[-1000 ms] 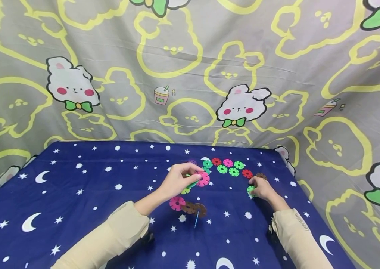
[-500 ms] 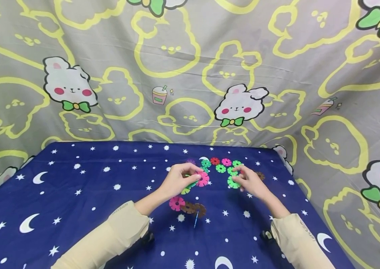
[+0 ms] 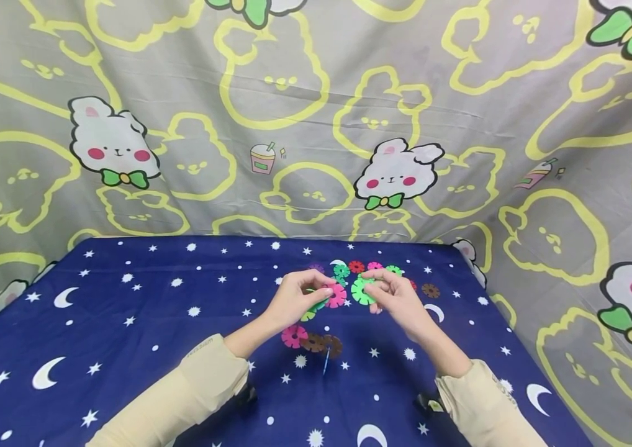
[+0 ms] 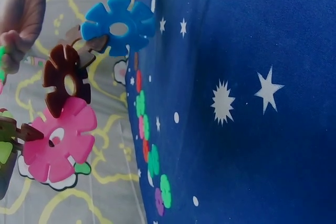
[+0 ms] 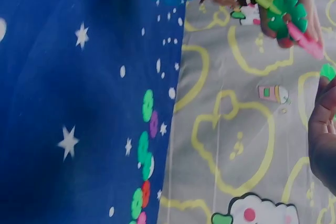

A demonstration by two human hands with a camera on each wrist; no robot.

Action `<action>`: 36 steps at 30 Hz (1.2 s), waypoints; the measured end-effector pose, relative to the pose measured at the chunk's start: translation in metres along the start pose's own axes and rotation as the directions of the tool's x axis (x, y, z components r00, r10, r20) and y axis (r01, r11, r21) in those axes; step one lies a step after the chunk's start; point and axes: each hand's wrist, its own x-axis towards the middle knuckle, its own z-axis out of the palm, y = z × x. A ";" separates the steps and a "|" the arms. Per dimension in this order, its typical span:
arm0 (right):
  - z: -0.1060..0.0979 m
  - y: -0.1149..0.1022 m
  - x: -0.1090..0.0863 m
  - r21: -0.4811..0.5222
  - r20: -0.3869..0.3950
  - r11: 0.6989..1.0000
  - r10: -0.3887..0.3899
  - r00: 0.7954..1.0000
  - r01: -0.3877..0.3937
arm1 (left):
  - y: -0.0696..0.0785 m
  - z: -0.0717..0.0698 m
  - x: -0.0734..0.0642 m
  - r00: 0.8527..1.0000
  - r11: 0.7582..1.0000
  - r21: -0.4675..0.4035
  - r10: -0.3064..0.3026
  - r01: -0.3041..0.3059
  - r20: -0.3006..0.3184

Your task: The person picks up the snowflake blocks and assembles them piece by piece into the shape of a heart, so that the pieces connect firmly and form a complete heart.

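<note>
My left hand (image 3: 298, 297) pinches a chain of slotted plastic flower discs near its pink end disc (image 3: 336, 295). From there the chain runs down through green and yellow-green discs to another pink disc (image 4: 60, 140), brown discs (image 4: 67, 80) and a blue disc (image 4: 118, 27) at the far end. In the head view the blue one shows edge-on. Facing it, my right hand (image 3: 397, 301) pinches a loose bright green disc (image 3: 361, 290) between thumb and fingers. A small gap separates the green disc from the pink end disc. Left fingers partly hide the chain's green discs.
Several loose discs lie on the dark blue star-patterned cloth (image 3: 143, 347) behind the hands, among them a red disc (image 3: 356, 267), a teal disc (image 3: 341, 271) and a brown disc (image 3: 430, 290). A grey curtain with rabbit prints (image 3: 193, 81) hangs behind the table.
My right hand has lifted the green disc from the table's right side and carried it left, close to the pink end disc. The left hand and chain stay nearly still.
</note>
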 end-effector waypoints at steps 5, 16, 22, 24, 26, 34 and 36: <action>0.008 -0.005 0.002 0.015 -0.011 1.000 0.020 1.000 -0.020 | 0.002 0.002 0.000 1.000 1.000 0.005 0.017 -0.017 0.024; 0.017 -0.010 0.003 0.023 -0.020 0.999 0.034 0.999 -0.034 | 0.002 0.003 -0.001 0.999 0.999 0.023 0.027 -0.027 0.020; 0.008 -0.007 0.005 0.080 0.103 0.996 0.025 0.994 -0.033 | 0.005 -0.002 0.000 1.000 1.000 0.011 0.007 -0.007 -0.010; 0.005 -0.007 0.006 0.069 0.125 0.997 0.025 0.992 -0.033 | 0.006 -0.002 0.001 1.000 1.000 0.017 0.007 -0.007 -0.003; 0.004 -0.008 0.007 0.054 0.142 0.998 0.027 0.989 -0.035 | 0.008 -0.003 0.001 1.000 0.999 0.030 0.009 -0.010 0.003; 0.005 -0.015 0.010 0.048 0.230 0.997 0.044 0.972 -0.056 | 0.014 -0.001 0.002 0.996 0.992 0.094 0.088 -0.088 -0.004; 0.005 -0.014 0.011 0.057 0.230 0.997 0.039 0.972 -0.053 | 0.014 -0.001 0.001 0.996 0.991 0.101 0.093 -0.092 -0.007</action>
